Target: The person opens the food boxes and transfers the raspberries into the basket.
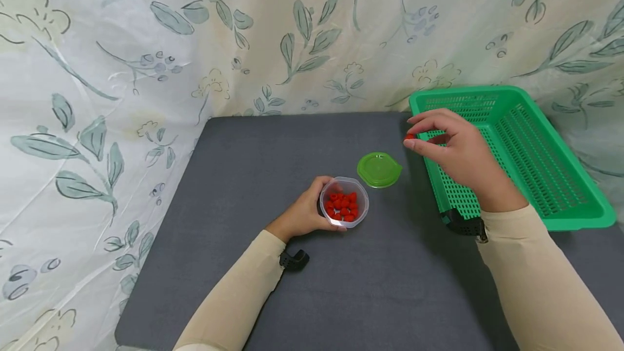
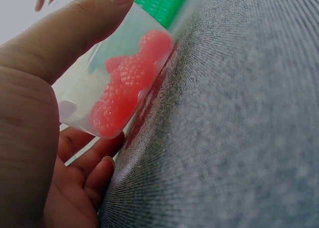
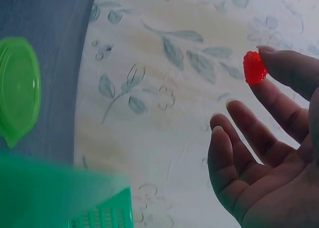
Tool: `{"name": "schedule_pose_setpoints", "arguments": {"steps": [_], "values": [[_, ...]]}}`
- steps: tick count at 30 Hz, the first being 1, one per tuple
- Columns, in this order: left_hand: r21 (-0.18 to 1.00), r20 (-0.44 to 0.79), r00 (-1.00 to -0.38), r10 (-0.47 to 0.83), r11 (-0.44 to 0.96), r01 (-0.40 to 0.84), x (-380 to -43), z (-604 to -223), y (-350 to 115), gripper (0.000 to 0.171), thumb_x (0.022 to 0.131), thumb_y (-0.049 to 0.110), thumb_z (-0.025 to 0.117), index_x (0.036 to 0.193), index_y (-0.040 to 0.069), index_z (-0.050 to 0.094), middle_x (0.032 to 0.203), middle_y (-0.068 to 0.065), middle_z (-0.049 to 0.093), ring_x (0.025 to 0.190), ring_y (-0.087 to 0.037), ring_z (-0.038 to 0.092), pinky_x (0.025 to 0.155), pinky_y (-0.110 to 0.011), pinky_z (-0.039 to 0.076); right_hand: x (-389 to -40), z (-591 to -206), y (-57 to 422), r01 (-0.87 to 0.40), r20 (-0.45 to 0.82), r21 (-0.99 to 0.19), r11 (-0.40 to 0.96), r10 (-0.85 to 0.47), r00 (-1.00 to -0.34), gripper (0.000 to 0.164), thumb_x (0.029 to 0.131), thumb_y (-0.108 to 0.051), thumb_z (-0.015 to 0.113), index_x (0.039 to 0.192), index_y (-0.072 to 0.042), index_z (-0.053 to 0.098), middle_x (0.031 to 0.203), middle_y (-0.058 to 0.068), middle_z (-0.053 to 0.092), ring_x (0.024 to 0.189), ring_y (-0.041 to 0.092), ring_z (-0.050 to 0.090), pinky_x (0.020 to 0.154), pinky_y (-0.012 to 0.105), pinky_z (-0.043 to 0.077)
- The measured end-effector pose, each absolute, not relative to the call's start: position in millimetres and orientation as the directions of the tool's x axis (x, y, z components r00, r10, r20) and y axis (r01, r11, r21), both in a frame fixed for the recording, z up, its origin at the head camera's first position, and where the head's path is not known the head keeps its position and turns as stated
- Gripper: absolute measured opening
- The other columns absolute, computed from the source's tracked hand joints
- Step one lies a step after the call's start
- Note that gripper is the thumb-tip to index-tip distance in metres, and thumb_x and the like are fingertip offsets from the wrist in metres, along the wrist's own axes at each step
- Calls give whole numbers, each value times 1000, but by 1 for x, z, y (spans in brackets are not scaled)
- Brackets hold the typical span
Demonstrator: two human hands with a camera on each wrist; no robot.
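A clear plastic tub (image 1: 343, 202) stands on the dark grey table, its bottom covered with several red raspberries (image 1: 341, 207). My left hand (image 1: 308, 209) grips the tub from the left side, thumb and fingers curved round its wall. In the left wrist view the raspberries (image 2: 124, 78) show through the cloudy side. My right hand (image 1: 450, 150) is raised over the left rim of the green basket, pinching one raspberry (image 3: 254, 68) between thumb and index finger. Its other fingers are spread loosely in the right wrist view.
A green lid (image 1: 379, 169) with a pull tab lies flat just beyond the tub. The green perforated basket (image 1: 575, 177) takes up the table's right side, under my right forearm. Floral cloth (image 1: 302, 31) hangs along the back and left edges of the table.
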State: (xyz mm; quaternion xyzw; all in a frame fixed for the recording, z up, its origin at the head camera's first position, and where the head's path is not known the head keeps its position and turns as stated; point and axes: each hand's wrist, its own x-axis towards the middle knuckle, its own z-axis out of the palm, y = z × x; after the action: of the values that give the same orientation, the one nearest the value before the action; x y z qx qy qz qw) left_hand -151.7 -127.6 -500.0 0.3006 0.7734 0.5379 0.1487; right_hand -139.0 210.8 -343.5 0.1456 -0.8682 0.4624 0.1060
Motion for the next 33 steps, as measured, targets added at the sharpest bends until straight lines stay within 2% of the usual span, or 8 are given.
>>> {"name": "schedule_pose_setpoints", "arguments": {"steps": [5,14,24,29,33], "values": [[918,91,-776,624,250,308,-152,-500,-128,97,77,16,104,151,15,42,144,-1,58,133,-12,54,115,-36,44,-146,-344,226,-298,288,-774,559,-108,-952,19,101,-18,83,114,-5,78,135,2,66,121,8,57,87,18,49],[919,88,-776,625,249,305,-153,-500,-129,99,75,14,105,152,14,41,144,-1,58,133,-12,54,116,-35,43,-163,-349,250,-160,159,-790,592,-54,-986,34,104,-33,79,122,-4,75,143,5,62,122,11,55,89,28,47],[925,86,-771,631,238,298,-158,-498,-132,100,75,15,105,152,15,42,144,-1,58,133,-13,55,116,-37,43,-189,-352,270,-55,70,-775,630,-2,-998,43,105,-43,76,129,-8,72,132,4,65,115,16,55,86,38,46],[930,84,-766,638,226,290,-161,-496,-133,99,75,14,105,152,15,42,144,0,58,134,-13,55,116,-36,43,-202,-351,282,17,-18,-759,651,5,-1000,48,105,-50,72,135,-13,71,134,7,63,117,23,55,86,44,47],[933,76,-765,640,225,281,-164,-494,-134,100,74,14,105,152,16,42,144,1,58,134,-13,54,116,-37,43,-212,-351,288,62,-84,-743,666,0,-997,53,105,-54,70,138,-12,69,142,14,59,121,33,56,89,53,47]]}}
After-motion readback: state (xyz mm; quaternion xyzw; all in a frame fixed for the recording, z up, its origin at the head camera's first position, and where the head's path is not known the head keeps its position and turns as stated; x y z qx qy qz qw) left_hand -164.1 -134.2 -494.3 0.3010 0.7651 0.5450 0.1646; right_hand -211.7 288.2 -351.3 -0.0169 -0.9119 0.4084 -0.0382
